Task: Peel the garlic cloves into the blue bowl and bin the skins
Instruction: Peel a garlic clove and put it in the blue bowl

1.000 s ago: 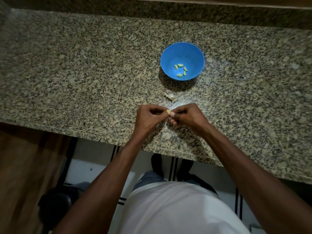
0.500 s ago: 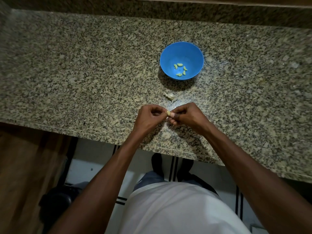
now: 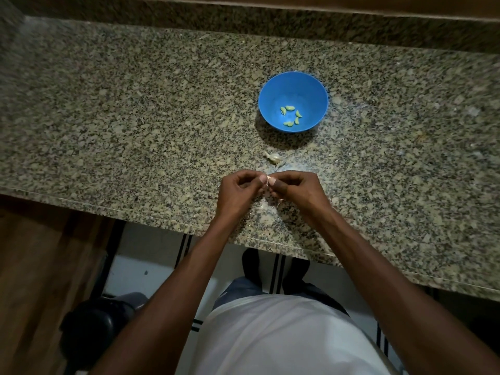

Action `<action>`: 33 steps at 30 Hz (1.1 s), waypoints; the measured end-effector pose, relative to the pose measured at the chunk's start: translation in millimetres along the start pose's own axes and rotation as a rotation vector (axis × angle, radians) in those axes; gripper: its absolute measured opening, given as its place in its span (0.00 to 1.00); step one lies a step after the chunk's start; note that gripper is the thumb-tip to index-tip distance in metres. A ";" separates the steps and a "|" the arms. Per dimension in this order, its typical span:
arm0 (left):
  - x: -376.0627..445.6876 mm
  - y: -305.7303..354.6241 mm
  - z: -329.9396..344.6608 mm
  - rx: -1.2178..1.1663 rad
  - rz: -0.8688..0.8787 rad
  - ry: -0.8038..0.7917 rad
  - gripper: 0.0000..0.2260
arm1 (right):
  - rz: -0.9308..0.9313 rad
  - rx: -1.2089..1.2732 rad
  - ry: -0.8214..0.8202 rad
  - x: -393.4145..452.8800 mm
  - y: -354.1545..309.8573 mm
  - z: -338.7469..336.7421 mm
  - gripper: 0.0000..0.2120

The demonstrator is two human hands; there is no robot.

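A small garlic clove (image 3: 268, 178) is pinched between the fingertips of my left hand (image 3: 239, 192) and my right hand (image 3: 296, 191), just above the granite counter near its front edge. Most of the clove is hidden by my thumbs. Beyond my hands stands the blue bowl (image 3: 313, 87), with several peeled cloves (image 3: 290, 115) lying in its bottom. Between the bowl and my hands lies a garlic piece still in its skin (image 3: 273, 157). A few pale skin scraps (image 3: 266, 204) lie on the counter under my hands.
The speckled granite counter (image 3: 135, 117) stretches wide to the left and right, backed by a granite upstand. A dark round bin (image 3: 92, 328) stands on the floor at the lower left, below the counter edge. A wooden cabinet side is on the left.
My hands stay together on the clove with only slight finger shifts. The bowl and the loose garlic piece have not moved.
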State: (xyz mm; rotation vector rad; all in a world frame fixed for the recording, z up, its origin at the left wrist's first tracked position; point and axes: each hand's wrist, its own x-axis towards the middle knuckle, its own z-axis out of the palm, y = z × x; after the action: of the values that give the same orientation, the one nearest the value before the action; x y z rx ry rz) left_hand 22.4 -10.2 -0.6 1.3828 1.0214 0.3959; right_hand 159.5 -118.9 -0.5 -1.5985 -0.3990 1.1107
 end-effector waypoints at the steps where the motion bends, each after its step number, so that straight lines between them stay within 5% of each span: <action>1: 0.2 0.6 3.0 -0.018 -0.013 0.017 0.06 | -0.005 0.040 0.021 -1.6 1.2 2.7 0.11; 6: -4.3 0.1 11.7 -0.127 -0.069 0.042 0.05 | -0.083 -0.148 0.139 -3.8 1.6 8.2 0.08; 18: 1.3 3.2 -0.9 0.086 0.071 -0.098 0.05 | 0.612 0.307 -0.127 18.7 -17.8 -14.3 0.03; 25: -0.7 4.3 -4.0 0.049 -0.001 -0.093 0.08 | 0.057 -0.203 -0.053 6.3 -16.4 -13.5 0.03; 33: -1.8 0.2 -4.1 0.091 -0.032 -0.097 0.09 | -0.307 -0.641 -0.001 0.1 -11.4 -7.6 0.04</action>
State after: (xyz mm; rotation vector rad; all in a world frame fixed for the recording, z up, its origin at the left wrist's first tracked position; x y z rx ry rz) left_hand 18.3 -9.1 0.8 1.4511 0.9905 0.2581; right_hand 169.1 -119.3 9.4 -1.9953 -1.0422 0.7817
